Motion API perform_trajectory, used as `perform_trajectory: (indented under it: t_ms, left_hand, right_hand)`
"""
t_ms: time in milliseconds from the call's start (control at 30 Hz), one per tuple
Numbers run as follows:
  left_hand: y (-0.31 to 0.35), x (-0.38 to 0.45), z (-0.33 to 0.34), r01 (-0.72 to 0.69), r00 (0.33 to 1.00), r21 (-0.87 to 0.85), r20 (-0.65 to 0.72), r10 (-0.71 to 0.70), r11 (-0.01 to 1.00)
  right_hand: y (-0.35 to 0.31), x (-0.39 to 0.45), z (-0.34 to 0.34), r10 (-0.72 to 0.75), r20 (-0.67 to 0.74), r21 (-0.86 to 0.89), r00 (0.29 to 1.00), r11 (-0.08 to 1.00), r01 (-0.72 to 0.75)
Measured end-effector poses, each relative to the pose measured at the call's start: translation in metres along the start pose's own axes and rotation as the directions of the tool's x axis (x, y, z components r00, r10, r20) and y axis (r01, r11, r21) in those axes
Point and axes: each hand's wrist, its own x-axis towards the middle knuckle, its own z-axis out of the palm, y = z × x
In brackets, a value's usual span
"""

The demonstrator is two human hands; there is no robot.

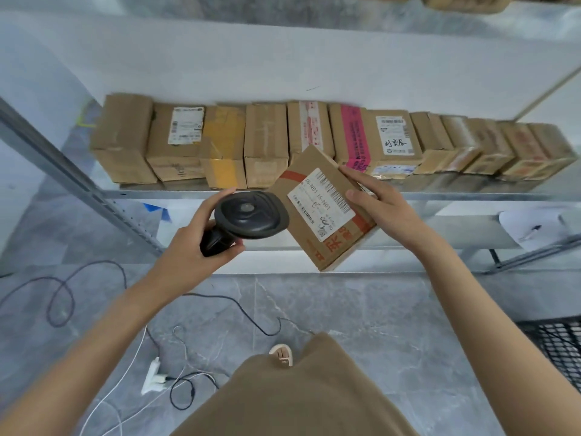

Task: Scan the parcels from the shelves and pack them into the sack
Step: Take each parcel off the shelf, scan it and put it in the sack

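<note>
Scan position: barcode scanner beside held parcel.
Left hand grips black barcode scanner; right hand clasps labelled cardboard parcel, tilted, just right of scanner head, near the metal shelf bearing a parcel row.

Brown cardboard parcel with a white barcoded label and red tape bearing red print. Black handheld barcode scanner. Shelf row: brown cartons, one with yellow tape, one with a magenta printed band. Grey marbled floor; black and white cables.
</note>
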Motion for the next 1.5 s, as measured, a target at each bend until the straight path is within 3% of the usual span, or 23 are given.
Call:
perform_trajectory:
  t_ms: [333,733,900,1033,1200,1500]
  left_hand:
    - [-0.003,0.010,-0.009,-0.028,1.000,0.100,-0.001,0.029,0.995]
    - [-0.003,0.013,-0.001,-0.021,1.000,0.052,-0.004,0.022,0.998]
    - [0.002,0.019,0.018,0.027,0.998,-0.089,-0.050,-0.032,0.996]
    - [0.011,0.026,0.042,0.029,0.996,-0.200,-0.072,-0.045,0.979]
    - [0.030,0.043,0.082,0.028,1.000,-0.203,0.017,-0.025,0.979]
    - [0.100,0.073,0.226,-0.014,0.987,-0.197,0.154,0.045,0.980]
  right_hand:
    - [0.004,0.015,-0.003,-0.006,0.026,-0.001,1.000,1.000,0.006]
    - [0.016,0.021,-0.003,0.000,0.020,0.038,1.000,0.999,0.000]
    - [0.029,0.011,-0.008,0.047,-0.015,0.093,0.999,0.995,-0.046]
    - [0.046,-0.001,-0.020,0.080,-0.051,0.102,0.995,0.992,-0.075]
    - [0.072,-0.032,-0.051,0.127,-0.128,0.168,0.984,0.980,-0.105]
    - [0.135,-0.133,-0.168,0.250,-0.314,0.380,0.916,0.917,-0.121]
